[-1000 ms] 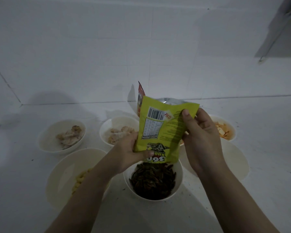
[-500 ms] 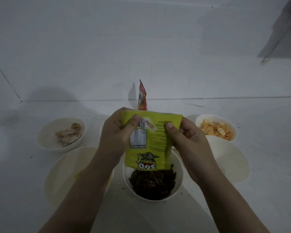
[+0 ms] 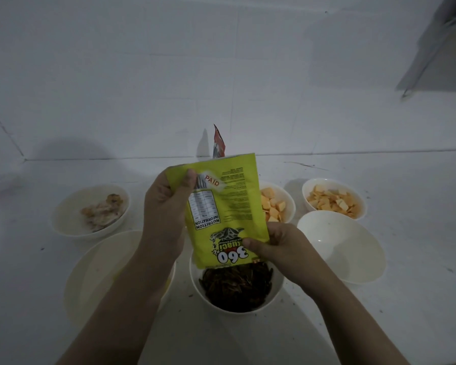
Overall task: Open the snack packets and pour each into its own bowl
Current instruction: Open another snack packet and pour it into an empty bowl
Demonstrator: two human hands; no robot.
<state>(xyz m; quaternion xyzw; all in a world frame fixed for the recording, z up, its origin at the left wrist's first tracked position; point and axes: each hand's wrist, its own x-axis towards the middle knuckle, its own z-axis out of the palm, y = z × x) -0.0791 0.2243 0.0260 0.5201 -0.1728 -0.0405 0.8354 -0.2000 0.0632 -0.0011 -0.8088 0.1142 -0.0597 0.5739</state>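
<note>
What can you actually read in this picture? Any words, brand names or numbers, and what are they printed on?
"PAID": white sticker on the yellow packet.
"NUTRITION INFORMATION": beside the table on the packet, upside down.
"360": large, near the packet's lower end, upside down.
Word above "360": blurred, roughly "kuaci".
Small print, table figures: too small.
Red packet behind: unreadable.

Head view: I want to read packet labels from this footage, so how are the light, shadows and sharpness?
Head view: dim, bluish light; the print on the yellow packet is upside down, only large text legible; soft shadows fall on the wall behind and under the bowls; wide-angle bending curves the counter edge; the red packet is too dark to read.
</note>
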